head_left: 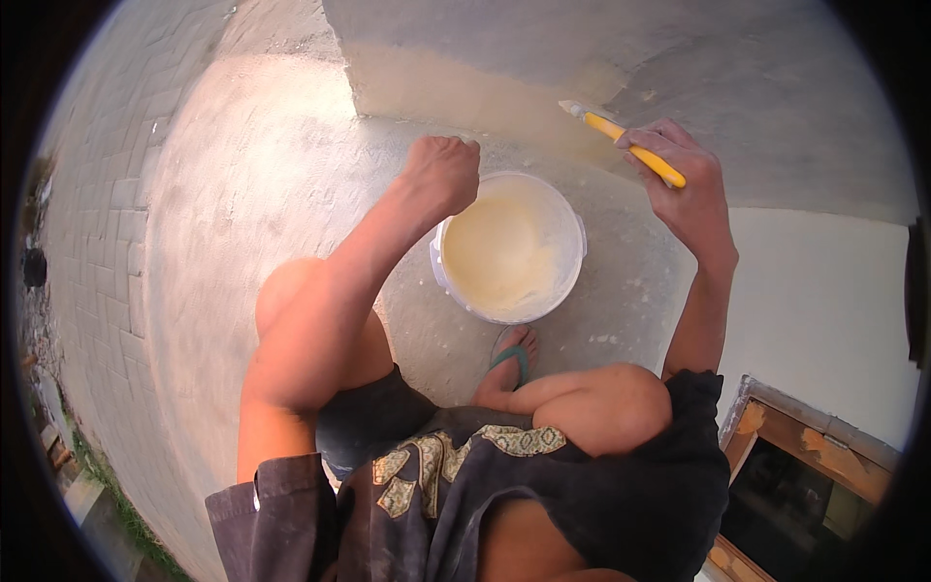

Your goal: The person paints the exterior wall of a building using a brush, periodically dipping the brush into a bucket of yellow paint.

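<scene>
A paintbrush (635,152) with a yellow handle is gripped in my right hand (687,189), its bristle end pointing left at the plastered wall (465,82); I cannot tell whether the bristles touch it. My left hand (443,173) is closed, knuckles up, over the upper left rim of a white bucket (579,254). Whatever its fingers hold, if anything, is hidden. Inside the bucket lies pale cream paint (497,247), with smears up the inner wall. The bucket stands on the concrete floor between my hands, just beyond my sandalled foot (514,354).
Concrete floor (233,194) with pale specks spreads to the left, up to grey paving blocks (116,223). A white wall (815,301) rises at the right, with a wooden-framed window (810,446) low in it. My bent knees flank the near side of the bucket.
</scene>
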A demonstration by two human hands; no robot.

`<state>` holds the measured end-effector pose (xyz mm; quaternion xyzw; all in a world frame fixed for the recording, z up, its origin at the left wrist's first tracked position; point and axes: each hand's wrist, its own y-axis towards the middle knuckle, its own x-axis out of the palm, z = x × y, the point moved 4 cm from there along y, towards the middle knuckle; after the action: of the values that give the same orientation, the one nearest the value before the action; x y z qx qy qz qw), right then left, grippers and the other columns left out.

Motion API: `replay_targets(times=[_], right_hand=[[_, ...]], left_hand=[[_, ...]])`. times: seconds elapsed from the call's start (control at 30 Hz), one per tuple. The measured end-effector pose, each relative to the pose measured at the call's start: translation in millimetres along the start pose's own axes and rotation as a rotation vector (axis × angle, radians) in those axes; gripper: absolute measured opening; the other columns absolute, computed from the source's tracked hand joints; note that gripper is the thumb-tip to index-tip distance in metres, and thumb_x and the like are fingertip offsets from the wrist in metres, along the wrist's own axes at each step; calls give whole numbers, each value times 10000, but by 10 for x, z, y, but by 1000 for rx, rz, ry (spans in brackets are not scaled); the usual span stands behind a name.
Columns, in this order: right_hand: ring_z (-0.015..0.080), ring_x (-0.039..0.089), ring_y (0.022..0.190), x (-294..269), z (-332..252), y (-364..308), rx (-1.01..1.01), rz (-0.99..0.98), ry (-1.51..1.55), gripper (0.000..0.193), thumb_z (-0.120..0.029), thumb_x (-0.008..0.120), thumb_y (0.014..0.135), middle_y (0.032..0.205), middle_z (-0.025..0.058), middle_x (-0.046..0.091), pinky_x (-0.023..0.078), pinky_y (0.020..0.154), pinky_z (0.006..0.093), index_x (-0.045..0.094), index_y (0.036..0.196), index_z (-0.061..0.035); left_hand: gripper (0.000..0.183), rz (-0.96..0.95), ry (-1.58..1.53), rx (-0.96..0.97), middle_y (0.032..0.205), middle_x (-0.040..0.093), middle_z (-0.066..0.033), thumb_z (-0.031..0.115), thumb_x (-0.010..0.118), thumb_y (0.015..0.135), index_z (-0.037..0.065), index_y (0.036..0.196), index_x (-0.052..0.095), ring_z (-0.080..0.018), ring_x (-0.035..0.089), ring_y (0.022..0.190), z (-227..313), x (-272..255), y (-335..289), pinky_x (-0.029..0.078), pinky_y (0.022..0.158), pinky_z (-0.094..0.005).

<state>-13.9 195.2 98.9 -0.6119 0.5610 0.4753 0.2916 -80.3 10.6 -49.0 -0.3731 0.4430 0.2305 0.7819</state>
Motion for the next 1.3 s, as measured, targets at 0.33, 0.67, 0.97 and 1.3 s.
replay_targets(times=[0.33, 0.67, 0.97, 1.3], right_hand=[[153, 617, 716, -745, -287, 112, -101, 419, -226, 195, 7, 672, 792, 903, 43, 651, 483, 607, 252, 691, 967, -77], [268, 623, 941, 59, 131, -299, -310, 608, -512, 370, 41, 700, 656, 1062, 134, 577, 547, 760, 324, 684, 1010, -64], [258, 613, 821, 303, 293, -130, -60, 61, -103, 332, 79, 635, 732, 932, 97, 580, 493, 680, 340, 636, 1035, -55], [147, 597, 761, -1602, -944, 115, -355, 753, -570, 174, -5, 645, 839, 897, 24, 650, 515, 674, 228, 689, 997, -63]], left_hand=[[275, 6, -14, 5, 935, 621, -157, 244, 532, 876, 4, 1008, 564, -316, 618, 911, 2, 25, -10, 482, 788, -412], [282, 30, -30, -5, 946, 620, -162, 245, 559, 861, 5, 1009, 565, -322, 615, 920, 17, -24, -93, 476, 803, -413], [281, 105, -68, 35, 947, 617, -164, 265, 587, 838, 18, 971, 570, -327, 617, 915, 80, 73, -16, 481, 783, -423], [304, 79, -54, 37, 961, 621, -158, 288, 592, 837, 25, 989, 576, -318, 621, 920, 60, 58, 10, 486, 780, -413]])
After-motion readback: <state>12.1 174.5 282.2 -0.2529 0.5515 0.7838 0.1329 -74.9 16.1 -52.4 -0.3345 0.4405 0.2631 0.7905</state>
